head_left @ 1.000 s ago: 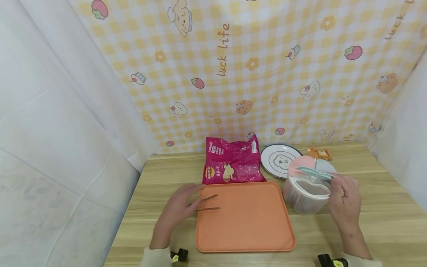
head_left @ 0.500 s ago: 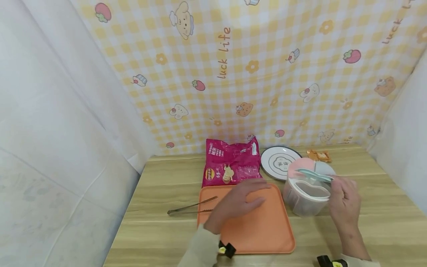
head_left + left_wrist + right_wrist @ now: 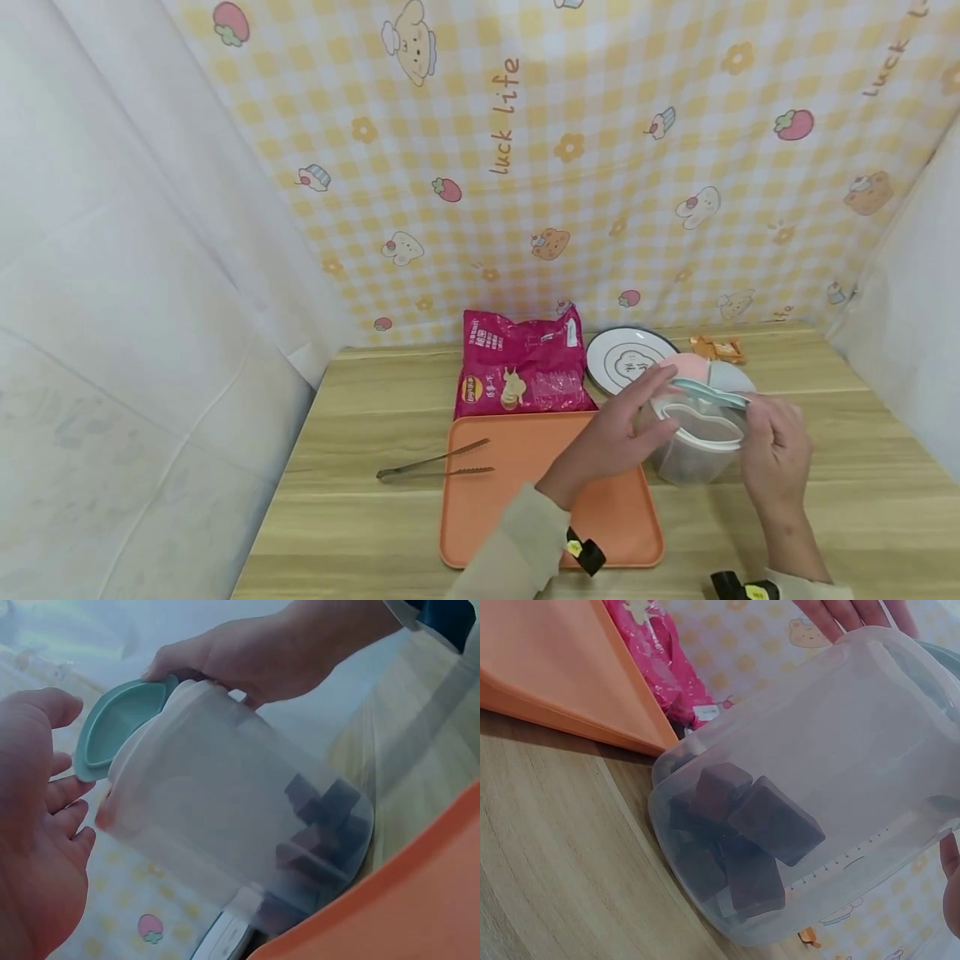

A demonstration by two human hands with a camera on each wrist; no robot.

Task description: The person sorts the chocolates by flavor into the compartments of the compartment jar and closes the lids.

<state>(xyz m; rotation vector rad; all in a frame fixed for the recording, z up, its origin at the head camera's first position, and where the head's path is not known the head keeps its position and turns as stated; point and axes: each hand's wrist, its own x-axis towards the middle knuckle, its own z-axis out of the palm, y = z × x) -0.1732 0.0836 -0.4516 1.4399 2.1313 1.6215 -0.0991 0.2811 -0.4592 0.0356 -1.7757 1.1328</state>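
Observation:
A translucent storage container (image 3: 692, 467) stands at the right of the table, with pink (image 3: 686, 365) and grey-blue (image 3: 731, 377) lid sections. Its teal lid flap (image 3: 708, 392) is raised over an uncovered compartment. Dark brown blocks (image 3: 776, 821) lie at the bottom, seen through the wall. My right hand (image 3: 776, 454) is at the container's right side and pinches the end of the teal flap. My left hand (image 3: 611, 437) reaches across to the container's left side, fingers extended and loosely bent. In the left wrist view its fingertips lie by the flap's edge; contact is unclear.
An orange tray (image 3: 517, 525) lies in the middle, with metal tongs (image 3: 420, 468) spread across its left edge. Behind it are a magenta chip bag (image 3: 525, 358), a white plate (image 3: 618, 346) and small orange packets (image 3: 717, 348). A patterned curtain hangs behind the table.
My left hand has left the tongs at the tray's left edge and moved right across the tray to the container. The right hand stays at the teal flap.

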